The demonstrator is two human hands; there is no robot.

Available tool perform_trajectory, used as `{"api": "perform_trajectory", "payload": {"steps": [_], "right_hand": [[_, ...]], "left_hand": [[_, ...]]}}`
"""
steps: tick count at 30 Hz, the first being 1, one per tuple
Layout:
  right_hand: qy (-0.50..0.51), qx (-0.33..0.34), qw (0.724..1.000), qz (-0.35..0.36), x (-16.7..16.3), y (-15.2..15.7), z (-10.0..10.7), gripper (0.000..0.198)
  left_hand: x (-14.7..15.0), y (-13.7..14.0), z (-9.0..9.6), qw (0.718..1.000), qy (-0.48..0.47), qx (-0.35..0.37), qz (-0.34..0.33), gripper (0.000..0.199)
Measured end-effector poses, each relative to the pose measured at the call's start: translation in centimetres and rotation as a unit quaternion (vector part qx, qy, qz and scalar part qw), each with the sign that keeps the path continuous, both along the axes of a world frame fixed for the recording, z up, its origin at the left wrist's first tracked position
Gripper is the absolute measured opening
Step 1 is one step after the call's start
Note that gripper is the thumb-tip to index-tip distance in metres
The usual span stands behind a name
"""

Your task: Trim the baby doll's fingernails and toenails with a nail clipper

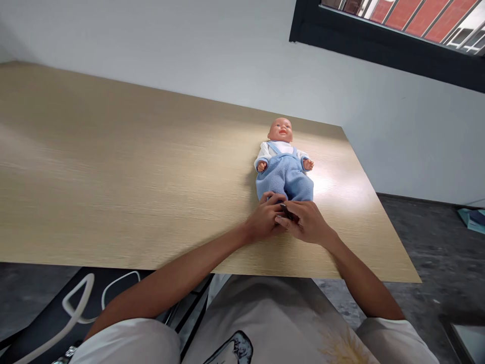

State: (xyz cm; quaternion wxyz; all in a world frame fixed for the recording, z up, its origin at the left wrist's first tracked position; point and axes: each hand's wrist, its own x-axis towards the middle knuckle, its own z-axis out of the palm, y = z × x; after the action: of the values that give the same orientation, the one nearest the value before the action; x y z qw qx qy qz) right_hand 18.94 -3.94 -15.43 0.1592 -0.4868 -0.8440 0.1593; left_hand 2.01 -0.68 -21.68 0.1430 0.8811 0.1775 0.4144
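Observation:
A baby doll (285, 169) in light blue overalls and a white top lies on its back on the table, its head toward the wall. At the ends of its trouser legs, my left hand (265, 218) and my right hand (306, 221) meet. A small dark object (287, 211) shows between the thumb and fingers of my right hand; its kind is too small to tell. My left hand's fingers are curled beside it, touching the lower trouser leg, and what they grip is hidden. Both of the doll's feet are covered by my hands.
The pale wooden table (113, 177) stretches far to the left and ends at a right edge. Behind it is a white wall (189, 45) with a dark-framed window (341, 35). A black chair (41, 313) with a white cable (76, 308) stands at lower left.

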Motion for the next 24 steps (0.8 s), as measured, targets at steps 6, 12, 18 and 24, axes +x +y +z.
{"api": "perform_trajectory", "payload": {"steps": [6, 12, 18, 24], "right_hand": [[-0.002, 0.000, 1.000, 0.020, 0.1, -0.1, 0.2, 0.055], [0.013, -0.003, 0.999, 0.030, 0.2, 0.0, 0.1, 0.050], [0.147, 0.057, 0.987, -0.001, 0.6, 0.1, -0.5, 0.052], [0.269, 0.084, 0.947, -0.156, 1.2, 0.3, -0.5, 0.053]], "left_hand": [[0.0, 0.0, 0.0, 1.000, 0.004, 0.002, -0.001, 0.032], [0.1, 0.2, -0.1, 1.000, 0.004, 0.024, 0.004, 0.029], [0.4, 0.0, 0.5, 0.996, 0.046, 0.068, 0.013, 0.018], [0.5, -0.3, 0.4, 0.985, 0.036, 0.156, -0.063, 0.026]]}}
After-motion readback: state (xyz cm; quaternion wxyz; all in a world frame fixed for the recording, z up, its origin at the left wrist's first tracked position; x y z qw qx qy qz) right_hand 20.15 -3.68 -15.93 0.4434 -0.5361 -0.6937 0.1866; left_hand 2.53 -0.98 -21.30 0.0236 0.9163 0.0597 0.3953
